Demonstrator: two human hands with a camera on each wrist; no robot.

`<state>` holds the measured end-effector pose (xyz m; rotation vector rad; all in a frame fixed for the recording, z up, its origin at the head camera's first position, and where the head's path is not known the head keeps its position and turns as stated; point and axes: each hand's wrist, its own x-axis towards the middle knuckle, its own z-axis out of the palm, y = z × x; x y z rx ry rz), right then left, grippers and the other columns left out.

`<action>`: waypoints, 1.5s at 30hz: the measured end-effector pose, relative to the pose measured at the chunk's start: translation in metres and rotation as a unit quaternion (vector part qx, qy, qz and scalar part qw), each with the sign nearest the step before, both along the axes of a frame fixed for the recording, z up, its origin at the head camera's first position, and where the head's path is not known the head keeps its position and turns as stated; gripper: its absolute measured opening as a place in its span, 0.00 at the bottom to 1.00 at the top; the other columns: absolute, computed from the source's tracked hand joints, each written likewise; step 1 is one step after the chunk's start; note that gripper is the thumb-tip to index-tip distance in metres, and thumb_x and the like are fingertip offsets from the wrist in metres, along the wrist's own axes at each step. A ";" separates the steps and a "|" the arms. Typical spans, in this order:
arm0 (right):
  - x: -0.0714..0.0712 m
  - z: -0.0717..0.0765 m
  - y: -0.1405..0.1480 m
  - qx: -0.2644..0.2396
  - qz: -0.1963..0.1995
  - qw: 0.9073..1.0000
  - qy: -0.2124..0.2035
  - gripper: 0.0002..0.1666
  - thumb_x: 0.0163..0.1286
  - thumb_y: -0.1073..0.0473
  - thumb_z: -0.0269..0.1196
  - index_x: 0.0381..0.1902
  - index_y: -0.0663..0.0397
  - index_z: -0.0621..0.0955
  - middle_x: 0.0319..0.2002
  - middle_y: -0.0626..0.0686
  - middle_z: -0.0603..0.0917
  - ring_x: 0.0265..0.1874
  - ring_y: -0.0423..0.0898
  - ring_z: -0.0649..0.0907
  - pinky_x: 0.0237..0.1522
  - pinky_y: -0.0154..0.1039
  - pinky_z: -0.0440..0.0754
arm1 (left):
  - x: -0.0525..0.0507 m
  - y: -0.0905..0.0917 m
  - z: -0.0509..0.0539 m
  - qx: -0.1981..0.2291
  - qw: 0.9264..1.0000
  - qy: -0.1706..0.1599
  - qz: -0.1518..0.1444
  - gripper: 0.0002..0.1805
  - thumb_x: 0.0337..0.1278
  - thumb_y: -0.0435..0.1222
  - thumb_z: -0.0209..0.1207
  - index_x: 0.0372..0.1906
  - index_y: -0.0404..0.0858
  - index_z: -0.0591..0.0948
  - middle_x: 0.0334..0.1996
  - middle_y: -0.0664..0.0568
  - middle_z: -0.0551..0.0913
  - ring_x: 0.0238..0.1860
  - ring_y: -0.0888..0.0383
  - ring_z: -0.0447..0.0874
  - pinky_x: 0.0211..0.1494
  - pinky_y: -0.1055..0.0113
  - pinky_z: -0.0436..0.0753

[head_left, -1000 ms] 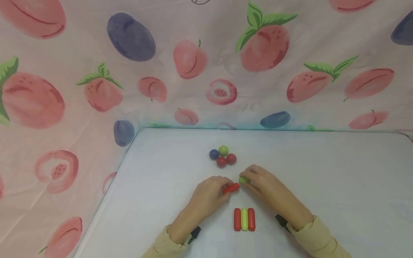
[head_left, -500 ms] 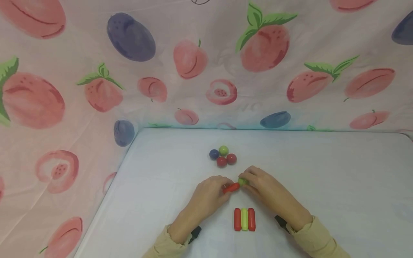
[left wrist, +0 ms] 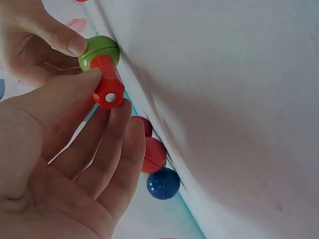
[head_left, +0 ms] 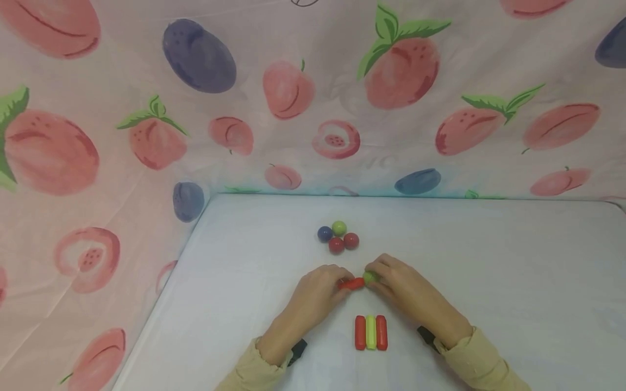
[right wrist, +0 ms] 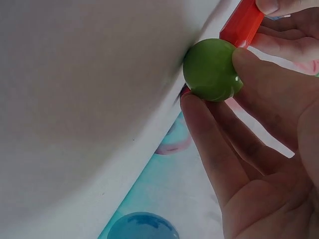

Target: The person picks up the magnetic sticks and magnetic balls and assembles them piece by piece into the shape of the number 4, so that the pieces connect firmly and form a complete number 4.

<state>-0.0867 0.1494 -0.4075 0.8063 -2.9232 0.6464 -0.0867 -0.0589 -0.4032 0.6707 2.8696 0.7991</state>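
My left hand (head_left: 318, 293) pinches a red stick (left wrist: 108, 84) between thumb and fingers; a pale round dot shows at the stick's near end in the left wrist view. My right hand (head_left: 403, 285) grips a green ball (right wrist: 212, 69) with thumb and fingertips. The ball and the stick's far end meet between the two hands, above the table's middle. Whether they are joined or only touching, I cannot tell. Below the hands lie a red stick (head_left: 360, 332), a yellow-green stick (head_left: 371, 332) and another red stick (head_left: 381, 332), side by side.
Beyond the hands sits a cluster of balls on the white table (head_left: 489, 271): a blue ball (head_left: 325, 234), a yellow-green ball (head_left: 339, 228), a red ball (head_left: 336, 245) and another red ball (head_left: 351, 240). Fruit-patterned cloth (head_left: 293, 141) rises at the back and left.
The green ball in my right hand has come from slightly apart to meet the end of the red stick. My left hand has barely moved. The balls and sticks on the table stay put.
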 end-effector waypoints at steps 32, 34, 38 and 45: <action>-0.001 0.002 0.011 0.006 -0.047 0.997 -0.058 0.18 0.63 0.59 0.70 0.51 0.55 0.84 0.42 0.48 0.82 0.41 0.43 0.82 0.49 0.43 0.84 | -0.002 -0.009 0.001 -0.007 1.000 -0.004 0.026 0.14 0.58 0.40 0.68 0.50 0.44 0.85 0.45 0.55 0.88 0.46 0.60 0.84 0.51 0.65 0.83; 0.000 0.003 0.011 0.004 -0.048 0.997 -0.058 0.18 0.64 0.59 0.70 0.51 0.55 0.84 0.41 0.48 0.82 0.40 0.42 0.82 0.49 0.43 0.84 | -0.003 -0.011 0.001 -0.006 1.000 -0.005 0.028 0.15 0.59 0.40 0.68 0.50 0.44 0.85 0.45 0.55 0.87 0.47 0.59 0.84 0.52 0.64 0.83; 0.000 0.003 0.012 0.005 -0.048 0.997 -0.054 0.17 0.64 0.58 0.70 0.51 0.55 0.84 0.41 0.48 0.82 0.40 0.42 0.81 0.49 0.43 0.85 | -0.003 -0.014 0.000 -0.005 0.999 -0.001 0.032 0.15 0.59 0.40 0.68 0.51 0.44 0.85 0.46 0.55 0.87 0.48 0.58 0.84 0.53 0.63 0.83; 0.000 0.003 0.016 0.002 -0.053 0.997 -0.053 0.17 0.64 0.57 0.70 0.50 0.55 0.84 0.41 0.47 0.82 0.40 0.42 0.82 0.48 0.43 0.85 | -0.005 -0.020 -0.002 -0.005 0.999 0.018 0.039 0.14 0.59 0.39 0.68 0.50 0.44 0.85 0.44 0.55 0.87 0.46 0.59 0.85 0.52 0.63 0.83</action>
